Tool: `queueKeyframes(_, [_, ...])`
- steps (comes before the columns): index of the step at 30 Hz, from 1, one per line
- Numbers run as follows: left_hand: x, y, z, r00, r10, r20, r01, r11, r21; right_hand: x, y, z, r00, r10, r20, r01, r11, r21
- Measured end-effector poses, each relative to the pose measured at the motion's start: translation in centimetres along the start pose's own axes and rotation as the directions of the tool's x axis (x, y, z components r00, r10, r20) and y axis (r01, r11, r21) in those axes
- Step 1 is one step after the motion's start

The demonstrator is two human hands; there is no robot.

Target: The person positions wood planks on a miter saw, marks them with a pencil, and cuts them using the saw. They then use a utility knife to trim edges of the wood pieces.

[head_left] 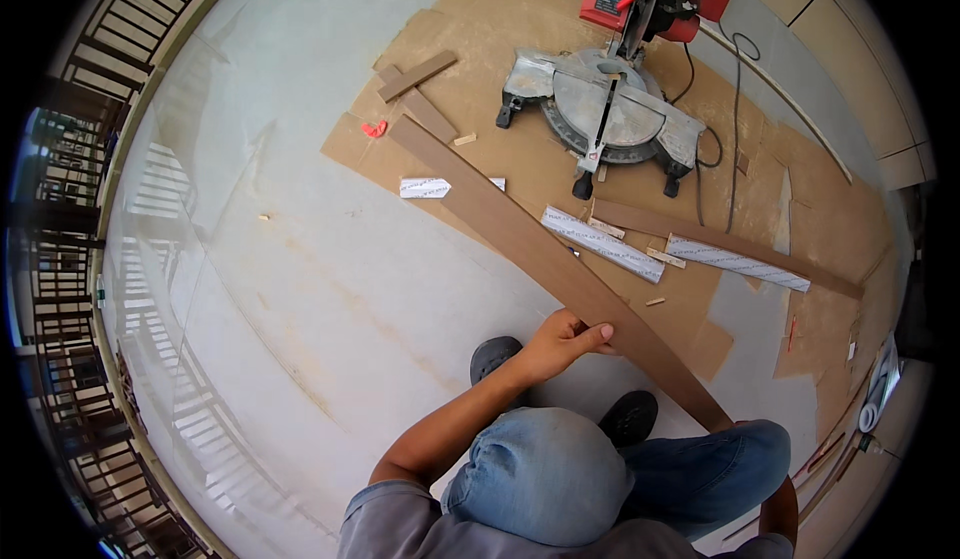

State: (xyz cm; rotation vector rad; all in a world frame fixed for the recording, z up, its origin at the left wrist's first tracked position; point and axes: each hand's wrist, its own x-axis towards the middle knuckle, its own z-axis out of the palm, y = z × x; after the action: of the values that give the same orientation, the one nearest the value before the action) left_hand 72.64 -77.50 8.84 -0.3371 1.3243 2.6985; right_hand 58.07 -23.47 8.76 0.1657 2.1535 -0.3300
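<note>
While I crouch: left hand (565,344) grips the plank (540,249) on the floor.
Right hand: hidden behind my knee, grip unreadable.
Progress: plank uncut; saw (610,99) well apart.

The left hand (565,344) is reaching forward and to the right, its bare forearm stretching up from the short grey sleeve at the lower edge. Its fingers are curling closed and the thumb is pointing right, pressing flat. The knees, in blue jeans, are bending below it. The right hand is hiding behind the right knee; only the elbow is showing.
</note>
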Motion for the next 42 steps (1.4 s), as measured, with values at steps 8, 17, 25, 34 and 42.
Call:
queueKeyframes(8, [0.8,-0.1,1.4,0.976,-0.006,0.217,-0.011,0.997,0.074,-0.9,2.3,-0.6,0.987,-0.005,-0.162,0.012,0.999,0.043])
queueKeyframes(17, [1.0,0.8,1.5,0.984,0.175,0.02,-0.176,0.975,0.134,-1.1,2.0,-1.1,0.977,-0.025,-0.211,0.028,1.0,0.012])
queueKeyframes(25, [0.8,-0.1,2.5,0.993,0.103,-0.053,-0.105,0.993,-0.05,-0.4,0.7,-1.0,0.973,-0.023,-0.231,0.023,1.0,-0.002])
queueKeyframes(34, [0.7,0.1,2.6,0.991,0.11,0.077,-0.108,0.994,-0.021,0.1,0.0,-0.8,0.97,-0.026,-0.242,0.027,1.0,0.001])
queueKeyframes(42, [0.6,0.7,2.5,0.966,0.099,0.239,-0.129,0.985,0.115,1.6,-1.2,-0.5,0.972,-0.015,-0.236,0.012,1.0,-0.012])
